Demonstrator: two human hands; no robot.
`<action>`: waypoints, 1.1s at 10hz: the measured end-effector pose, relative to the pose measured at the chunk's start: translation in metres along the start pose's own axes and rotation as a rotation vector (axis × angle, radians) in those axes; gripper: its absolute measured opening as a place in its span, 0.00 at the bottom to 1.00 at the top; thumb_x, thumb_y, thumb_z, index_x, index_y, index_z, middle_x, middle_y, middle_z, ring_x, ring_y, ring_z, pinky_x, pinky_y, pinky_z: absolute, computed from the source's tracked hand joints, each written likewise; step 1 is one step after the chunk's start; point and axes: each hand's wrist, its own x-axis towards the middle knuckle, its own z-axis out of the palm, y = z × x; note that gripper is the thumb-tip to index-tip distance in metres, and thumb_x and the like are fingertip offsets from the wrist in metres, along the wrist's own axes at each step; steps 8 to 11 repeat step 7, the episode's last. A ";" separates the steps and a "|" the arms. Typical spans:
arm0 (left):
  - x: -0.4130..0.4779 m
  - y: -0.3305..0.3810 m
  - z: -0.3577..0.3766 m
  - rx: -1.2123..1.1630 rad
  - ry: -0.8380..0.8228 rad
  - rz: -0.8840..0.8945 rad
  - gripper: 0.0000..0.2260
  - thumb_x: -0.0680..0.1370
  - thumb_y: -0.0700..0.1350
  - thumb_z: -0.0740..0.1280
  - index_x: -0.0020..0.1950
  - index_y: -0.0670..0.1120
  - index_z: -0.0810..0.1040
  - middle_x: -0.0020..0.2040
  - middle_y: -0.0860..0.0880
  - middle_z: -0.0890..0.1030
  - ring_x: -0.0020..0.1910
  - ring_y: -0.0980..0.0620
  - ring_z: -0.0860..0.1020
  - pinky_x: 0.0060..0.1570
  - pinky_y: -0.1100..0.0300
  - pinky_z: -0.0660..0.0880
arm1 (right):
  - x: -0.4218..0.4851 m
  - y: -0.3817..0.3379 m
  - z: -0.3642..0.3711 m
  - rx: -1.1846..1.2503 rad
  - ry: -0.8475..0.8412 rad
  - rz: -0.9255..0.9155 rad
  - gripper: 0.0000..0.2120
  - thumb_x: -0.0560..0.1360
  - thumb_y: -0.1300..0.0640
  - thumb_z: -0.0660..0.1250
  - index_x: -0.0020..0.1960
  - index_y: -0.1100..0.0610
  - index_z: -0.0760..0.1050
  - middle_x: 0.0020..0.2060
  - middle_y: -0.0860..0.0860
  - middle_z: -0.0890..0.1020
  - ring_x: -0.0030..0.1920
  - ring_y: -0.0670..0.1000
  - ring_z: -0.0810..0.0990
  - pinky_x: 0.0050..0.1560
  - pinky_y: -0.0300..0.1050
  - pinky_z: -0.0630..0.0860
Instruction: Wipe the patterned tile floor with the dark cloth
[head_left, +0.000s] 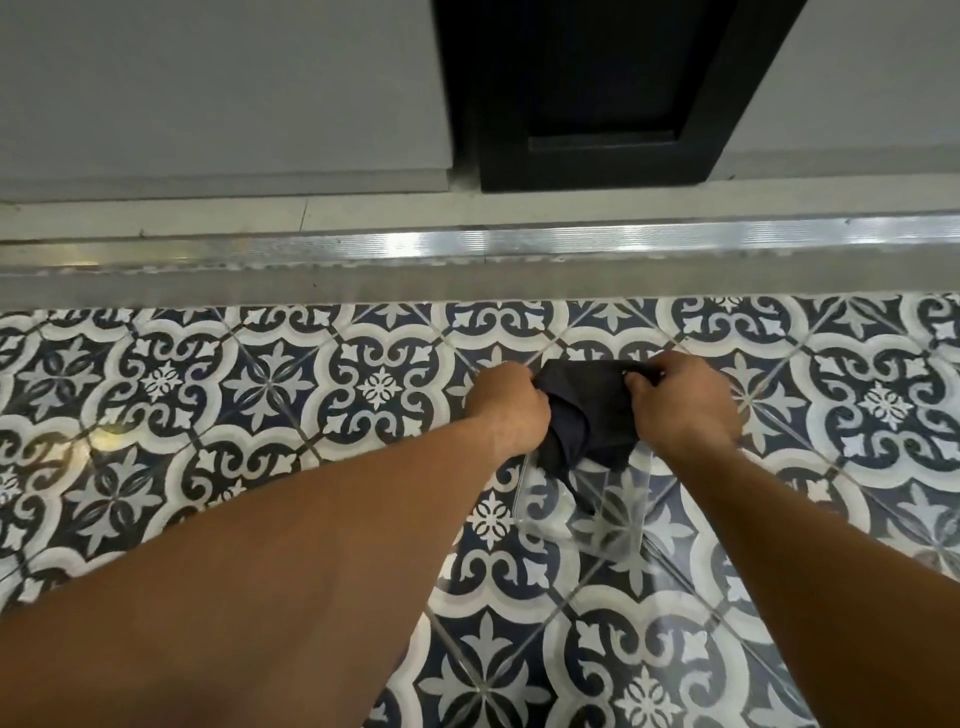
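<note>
Okay, fingers first: on my left hand (506, 402) they're curled tight round the left edge of the dark cloth (587, 410), and my right hand (675, 400) pinches the top right corner between thumb and fingers. The cloth is stretched between the two, bunched in the middle, with a tail hanging toward me. It looks lifted off the patterned tile floor (260, 415), though I can't tell whether that tail touches.

No wiping yet, I'd say; I'm sorting the cloth out. Now the risks. Bunched like this, it would only smear a thin stripe instead of cleaning a broad patch. The tiles look glossy, so a hard push could send the wad skidding out from under my hands. Farther off, the metal threshold strip (467, 249) runs across below the black door frame (597, 166); sweep too far and the cloth could snag on its edge.
</note>
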 end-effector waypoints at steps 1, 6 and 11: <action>-0.004 -0.007 -0.001 -0.026 0.008 -0.025 0.11 0.81 0.42 0.59 0.56 0.40 0.78 0.53 0.42 0.81 0.50 0.43 0.79 0.48 0.53 0.76 | 0.000 -0.005 0.007 0.026 -0.011 -0.051 0.09 0.80 0.50 0.65 0.56 0.51 0.80 0.45 0.54 0.81 0.42 0.55 0.76 0.42 0.47 0.72; -0.002 -0.005 -0.020 -0.027 0.136 -0.053 0.11 0.81 0.44 0.60 0.61 0.46 0.77 0.51 0.47 0.81 0.48 0.46 0.79 0.46 0.54 0.78 | 0.013 -0.016 0.014 0.006 0.002 -0.338 0.09 0.80 0.50 0.64 0.56 0.52 0.78 0.47 0.52 0.82 0.42 0.53 0.75 0.42 0.46 0.71; 0.002 -0.005 -0.019 -0.065 0.170 -0.016 0.15 0.81 0.47 0.61 0.67 0.47 0.71 0.53 0.47 0.79 0.48 0.47 0.79 0.47 0.54 0.77 | 0.012 -0.017 0.018 -0.106 0.061 -0.340 0.15 0.79 0.51 0.64 0.64 0.54 0.73 0.57 0.56 0.78 0.54 0.59 0.76 0.50 0.52 0.74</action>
